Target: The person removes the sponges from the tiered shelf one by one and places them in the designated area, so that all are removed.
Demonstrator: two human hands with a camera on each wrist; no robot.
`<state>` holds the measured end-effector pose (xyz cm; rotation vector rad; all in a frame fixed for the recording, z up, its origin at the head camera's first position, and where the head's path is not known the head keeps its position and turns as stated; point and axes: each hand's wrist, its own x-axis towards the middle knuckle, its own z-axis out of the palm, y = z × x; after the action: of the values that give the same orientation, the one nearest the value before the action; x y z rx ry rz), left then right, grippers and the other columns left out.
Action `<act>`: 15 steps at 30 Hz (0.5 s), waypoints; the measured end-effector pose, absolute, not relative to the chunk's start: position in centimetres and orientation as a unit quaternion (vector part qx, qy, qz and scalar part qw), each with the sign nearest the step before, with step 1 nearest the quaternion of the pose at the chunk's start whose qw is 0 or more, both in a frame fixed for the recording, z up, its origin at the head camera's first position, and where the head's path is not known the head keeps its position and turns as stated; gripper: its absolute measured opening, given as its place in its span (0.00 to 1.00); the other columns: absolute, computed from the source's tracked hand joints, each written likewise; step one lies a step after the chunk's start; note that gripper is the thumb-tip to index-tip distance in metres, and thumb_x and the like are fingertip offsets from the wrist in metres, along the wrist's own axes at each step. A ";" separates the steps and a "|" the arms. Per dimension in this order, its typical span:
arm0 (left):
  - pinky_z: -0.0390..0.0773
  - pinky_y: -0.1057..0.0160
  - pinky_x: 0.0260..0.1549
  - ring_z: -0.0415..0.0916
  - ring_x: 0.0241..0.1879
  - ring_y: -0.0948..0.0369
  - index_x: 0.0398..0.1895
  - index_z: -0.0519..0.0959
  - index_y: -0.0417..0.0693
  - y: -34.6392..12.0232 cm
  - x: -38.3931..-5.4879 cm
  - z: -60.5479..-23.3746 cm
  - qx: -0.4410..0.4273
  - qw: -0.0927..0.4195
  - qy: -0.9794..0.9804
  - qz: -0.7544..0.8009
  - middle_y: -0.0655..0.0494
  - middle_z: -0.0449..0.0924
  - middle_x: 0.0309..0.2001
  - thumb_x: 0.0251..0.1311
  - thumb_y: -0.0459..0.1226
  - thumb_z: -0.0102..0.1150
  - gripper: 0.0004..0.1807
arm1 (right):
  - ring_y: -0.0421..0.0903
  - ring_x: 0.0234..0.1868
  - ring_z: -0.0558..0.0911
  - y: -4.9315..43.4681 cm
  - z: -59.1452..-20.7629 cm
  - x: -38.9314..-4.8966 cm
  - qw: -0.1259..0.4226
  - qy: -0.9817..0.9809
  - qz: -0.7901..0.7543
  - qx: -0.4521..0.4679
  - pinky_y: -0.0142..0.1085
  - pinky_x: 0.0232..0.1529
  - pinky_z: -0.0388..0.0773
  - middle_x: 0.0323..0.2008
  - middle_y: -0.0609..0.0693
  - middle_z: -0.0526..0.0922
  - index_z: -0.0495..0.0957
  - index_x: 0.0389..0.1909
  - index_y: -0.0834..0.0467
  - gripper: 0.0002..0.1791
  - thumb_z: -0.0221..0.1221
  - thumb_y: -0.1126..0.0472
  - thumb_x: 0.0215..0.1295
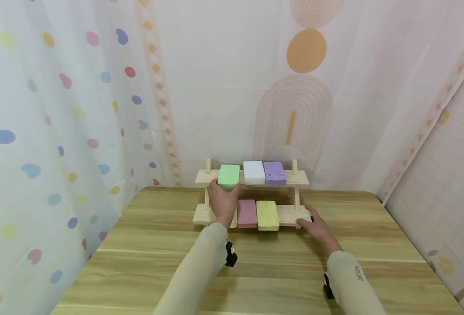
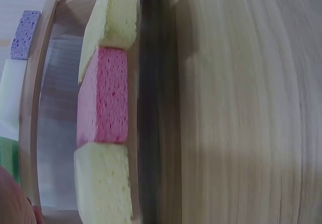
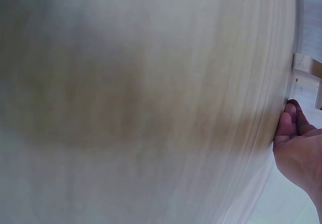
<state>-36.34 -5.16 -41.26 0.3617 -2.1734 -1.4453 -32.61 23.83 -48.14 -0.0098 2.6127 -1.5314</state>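
On the top tier of a two-tier wooden rack [image 1: 288, 213], my left hand [image 1: 223, 202] holds a light green sponge [image 1: 229, 174] by its sides, thumb and fingers around the near end. A white sponge [image 1: 254, 173] and a purple sponge [image 1: 274, 173] lie to its right. Along the lower tier are a pink sponge [image 1: 247, 213], a yellow sponge [image 1: 267, 215] and a pale yellow sponge [image 2: 103, 183], mostly hidden behind my left wrist in the head view. My right hand [image 1: 318, 228] grips the right end of the lower board, thumb in front.
The rack stands near the back edge of a wood-grain table [image 1: 279, 271]. Behind it hangs a patterned curtain [image 1: 224, 87], with a dotted curtain [image 1: 58, 131] on the left. A black strap [image 1: 230, 253] is on my left sleeve.
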 end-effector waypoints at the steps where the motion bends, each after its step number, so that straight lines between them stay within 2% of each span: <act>1: 0.72 0.47 0.51 0.71 0.52 0.47 0.62 0.65 0.38 -5.3 -36.3 -41.3 0.130 0.253 -0.798 -0.531 0.43 0.68 0.55 0.52 0.50 0.73 0.41 | 0.69 0.74 0.46 23.9 -48.1 -32.6 0.058 0.861 -0.505 0.000 0.62 0.70 0.48 0.76 0.70 0.42 0.41 0.79 0.58 0.45 0.55 0.47 0.72; 9: 0.73 0.48 0.48 0.71 0.51 0.49 0.63 0.63 0.39 -6.7 -36.2 -41.0 0.104 0.249 -0.791 -0.549 0.45 0.68 0.55 0.52 0.50 0.72 0.42 | 0.69 0.74 0.45 24.6 -48.2 -32.9 0.052 0.863 -0.503 0.003 0.62 0.70 0.46 0.76 0.70 0.41 0.42 0.79 0.58 0.45 0.55 0.48 0.72; 15: 0.73 0.49 0.53 0.70 0.54 0.49 0.64 0.62 0.39 -8.1 -36.0 -40.9 0.095 0.246 -0.786 -0.559 0.45 0.66 0.57 0.52 0.49 0.72 0.42 | 0.69 0.74 0.43 24.9 -48.2 -33.0 0.059 0.858 -0.510 0.003 0.62 0.70 0.44 0.76 0.69 0.39 0.41 0.79 0.57 0.45 0.55 0.48 0.72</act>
<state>-35.97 -8.13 -40.91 0.2578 -2.1439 -1.5258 -33.05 24.87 -48.17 0.0087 2.6001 -1.5433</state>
